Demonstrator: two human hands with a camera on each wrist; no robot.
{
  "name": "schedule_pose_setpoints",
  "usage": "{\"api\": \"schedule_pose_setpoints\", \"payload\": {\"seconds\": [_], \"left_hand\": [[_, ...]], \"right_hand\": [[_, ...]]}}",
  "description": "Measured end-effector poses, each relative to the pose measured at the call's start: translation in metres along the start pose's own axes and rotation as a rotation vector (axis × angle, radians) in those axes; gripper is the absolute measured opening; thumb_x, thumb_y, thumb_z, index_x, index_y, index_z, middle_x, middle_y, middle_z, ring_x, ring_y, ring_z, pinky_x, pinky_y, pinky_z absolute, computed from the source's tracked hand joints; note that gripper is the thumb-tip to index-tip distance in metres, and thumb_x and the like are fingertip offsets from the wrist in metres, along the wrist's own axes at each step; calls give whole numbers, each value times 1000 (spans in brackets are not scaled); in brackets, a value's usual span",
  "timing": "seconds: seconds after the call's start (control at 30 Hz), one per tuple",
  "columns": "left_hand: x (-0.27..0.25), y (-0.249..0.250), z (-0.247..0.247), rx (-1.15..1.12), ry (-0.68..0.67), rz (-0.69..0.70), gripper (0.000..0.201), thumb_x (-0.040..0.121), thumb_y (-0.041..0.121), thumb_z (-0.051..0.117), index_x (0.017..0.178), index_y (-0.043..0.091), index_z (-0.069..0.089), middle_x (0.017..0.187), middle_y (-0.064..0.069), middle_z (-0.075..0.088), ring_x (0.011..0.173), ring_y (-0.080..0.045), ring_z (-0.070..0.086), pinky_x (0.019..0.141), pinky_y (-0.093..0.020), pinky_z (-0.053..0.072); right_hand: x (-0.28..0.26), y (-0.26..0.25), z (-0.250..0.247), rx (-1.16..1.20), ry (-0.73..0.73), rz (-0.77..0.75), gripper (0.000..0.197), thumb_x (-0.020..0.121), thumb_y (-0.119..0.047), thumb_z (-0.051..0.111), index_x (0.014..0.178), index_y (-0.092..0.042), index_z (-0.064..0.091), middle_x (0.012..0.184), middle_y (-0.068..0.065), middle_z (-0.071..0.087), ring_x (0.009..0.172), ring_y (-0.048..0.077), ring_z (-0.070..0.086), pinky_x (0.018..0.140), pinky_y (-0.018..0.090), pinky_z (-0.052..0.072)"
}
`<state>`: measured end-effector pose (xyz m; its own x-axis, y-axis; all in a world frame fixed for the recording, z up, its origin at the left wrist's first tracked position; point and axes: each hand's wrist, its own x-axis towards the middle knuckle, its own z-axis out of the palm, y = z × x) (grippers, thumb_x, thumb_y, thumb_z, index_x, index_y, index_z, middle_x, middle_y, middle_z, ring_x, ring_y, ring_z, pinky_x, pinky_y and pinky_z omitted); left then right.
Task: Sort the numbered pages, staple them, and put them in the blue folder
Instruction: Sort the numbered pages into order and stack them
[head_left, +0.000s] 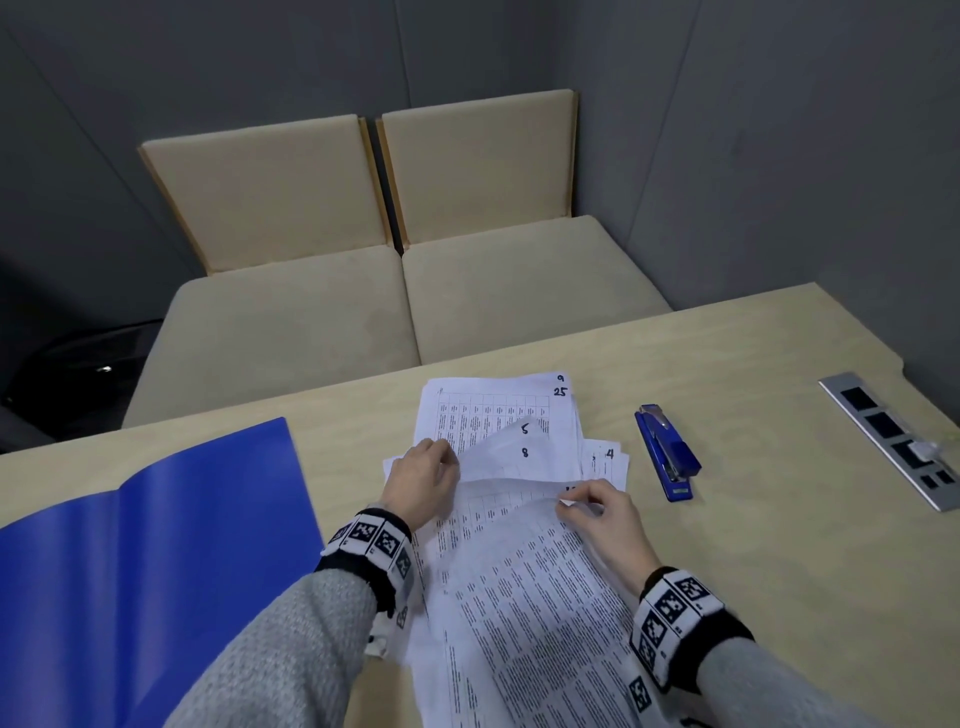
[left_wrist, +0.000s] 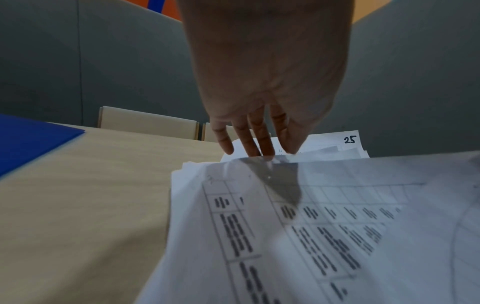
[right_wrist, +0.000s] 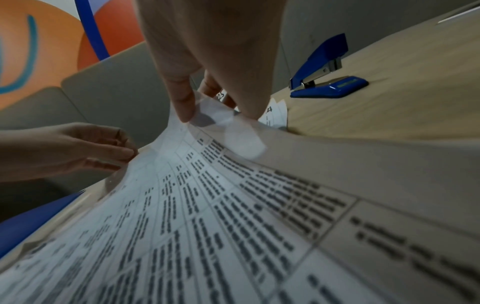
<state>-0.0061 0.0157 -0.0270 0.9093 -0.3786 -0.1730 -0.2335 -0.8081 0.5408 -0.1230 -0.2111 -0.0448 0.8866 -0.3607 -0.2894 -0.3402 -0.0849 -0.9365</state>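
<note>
A loose pile of numbered pages (head_left: 498, 410) lies mid-table, with 9, 25, 5, 8 and 4 showing at the corners. Both hands hold one printed sheet (head_left: 519, 571) raised over the pile. My left hand (head_left: 441, 452) pinches its top left edge; in the left wrist view the fingers (left_wrist: 259, 144) reach over that edge of the sheet (left_wrist: 311, 226). My right hand (head_left: 571, 506) pinches the bent top right corner, as the right wrist view shows (right_wrist: 215, 115). The blue folder (head_left: 156, 545) lies open on the left. A blue stapler (head_left: 667, 452) sits right of the pile.
The pale wooden table (head_left: 753, 519) has a metal socket panel (head_left: 893, 441) set in at the far right. Two beige chairs (head_left: 363, 291) stand across the table against grey walls. Bare tabletop lies between the folder and the pages.
</note>
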Motion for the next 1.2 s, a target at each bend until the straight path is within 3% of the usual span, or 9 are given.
{"api": "schedule_pose_setpoints", "payload": {"seconds": [0.17,0.47,0.57,0.67,0.77,0.9,1.0,1.07,1.2], "left_hand": [[10,7,-8,7,-33,20,19,74,14,69,84,20,54,75,10,50,72,-16,49,73,-31,39],[0,1,-2,218,175,311,18,77,2,67,72,13,54,66,0,62,55,-24,55,68,-39,51],[-11,-2,2,260,278,385,18,76,10,74,76,14,56,107,-9,65,90,-25,56,77,-36,47],[-20,1,3,267,291,463,6,86,17,57,82,13,54,99,-6,61,86,-21,46,69,-33,44],[-21,2,5,214,206,420,18,92,23,37,89,16,53,78,-1,61,70,-23,52,65,-32,41],[-17,13,5,-75,79,241,26,95,10,43,117,12,57,79,0,62,78,-19,56,71,-29,41],[-9,23,3,-135,-57,40,39,101,30,35,134,12,45,113,-6,64,104,-20,58,86,-28,41],[-2,23,5,-54,-126,14,46,100,42,31,132,15,48,127,-5,57,115,-22,54,98,-34,40],[1,26,7,35,-83,83,43,96,47,39,121,17,57,105,-2,56,94,-20,58,86,-32,45]], "right_hand": [[-2,-1,0,-49,-31,-38,8,79,-5,71,80,-13,67,96,3,66,98,13,59,77,15,40],[0,-4,2,-52,-33,-41,7,81,-6,69,83,-12,66,98,2,65,99,14,58,75,15,40],[-2,-5,4,-47,-37,-37,11,81,-6,69,80,-15,65,99,2,64,99,14,58,73,13,40],[-3,-5,4,-43,-37,-38,12,80,-6,70,79,-17,65,100,3,64,100,16,58,73,14,40],[-4,-7,6,-45,-46,-37,11,81,-4,69,80,-14,64,102,6,62,99,13,57,71,9,41],[-1,-13,9,-49,-64,-50,12,80,0,68,78,-11,63,109,7,55,97,3,53,71,-1,38],[1,-15,10,-64,-94,-46,13,81,-2,69,76,-13,64,116,2,50,106,6,50,76,-2,35],[3,-14,11,-66,-102,-47,13,80,-3,70,75,-13,64,117,0,51,111,9,50,79,0,35],[5,-12,11,-80,-92,-62,14,79,-4,72,73,-15,65,119,-2,52,114,11,51,83,5,33]]}}
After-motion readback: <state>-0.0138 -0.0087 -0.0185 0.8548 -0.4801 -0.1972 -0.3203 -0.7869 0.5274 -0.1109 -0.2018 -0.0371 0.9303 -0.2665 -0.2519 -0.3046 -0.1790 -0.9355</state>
